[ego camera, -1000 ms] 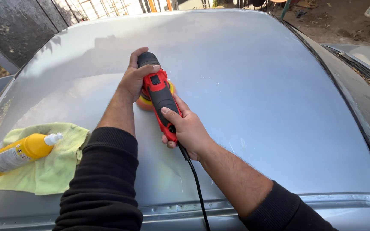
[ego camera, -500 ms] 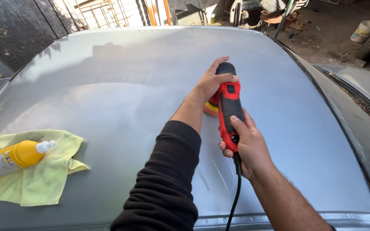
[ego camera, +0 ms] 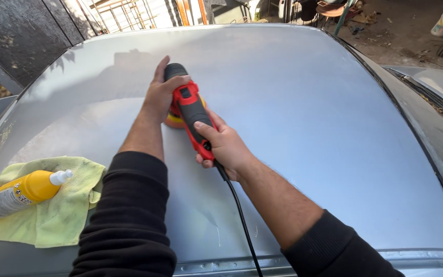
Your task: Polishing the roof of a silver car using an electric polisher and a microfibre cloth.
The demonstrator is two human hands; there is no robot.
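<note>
Under my two hands sits the polisher (ego camera: 190,115), red and black, its orange pad pressed flat on the silver car roof (ego camera: 303,102). My left hand (ego camera: 161,95) is wrapped over the round black head, fingers spread and pushing down. My right hand (ego camera: 225,146) is clenched round the rear grip, thumb lying along the top, with the black cord (ego camera: 239,215) trailing back from it toward me between my forearms.

How far along? I judge we're mid-job. To the left of my left hand the paint shows a dull, hazy patch with cloudy smears, which reads to me as worked or coated but not cleared. To the right of my right hand the panel looks more even, with fine dust-like speckling near its far edge, so I'd say that side has work left. I can't tell from here whether the pad is spinning.

Well off to the left of my left elbow, a yellow bottle (ego camera: 16,195) with a white cap lies on its side on a yellow-green cloth (ego camera: 62,215), both untouched.
</note>
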